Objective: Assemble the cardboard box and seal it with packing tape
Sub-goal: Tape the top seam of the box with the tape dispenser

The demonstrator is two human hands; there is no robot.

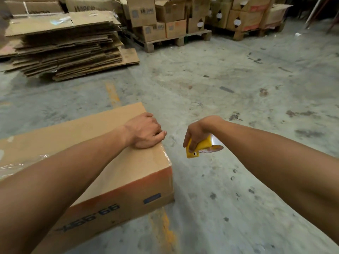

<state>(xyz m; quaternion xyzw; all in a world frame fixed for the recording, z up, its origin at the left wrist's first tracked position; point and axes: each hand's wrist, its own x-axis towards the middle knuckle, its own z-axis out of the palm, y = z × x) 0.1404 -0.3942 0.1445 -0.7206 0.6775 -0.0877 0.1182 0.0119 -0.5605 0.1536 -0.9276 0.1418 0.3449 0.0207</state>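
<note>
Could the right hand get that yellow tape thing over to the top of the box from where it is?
Probably yes. The right hand holds the tape dispenser in the air just beside the cardboard box, with only bare floor between them. The left hand rests on the box's edge, leaving most of the top free.

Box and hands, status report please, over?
Left hand pressing flat on the box top edge. Right hand gripping yellow tape dispenser, held off the box. Clear tape already across the top. Nothing in the way.
</note>
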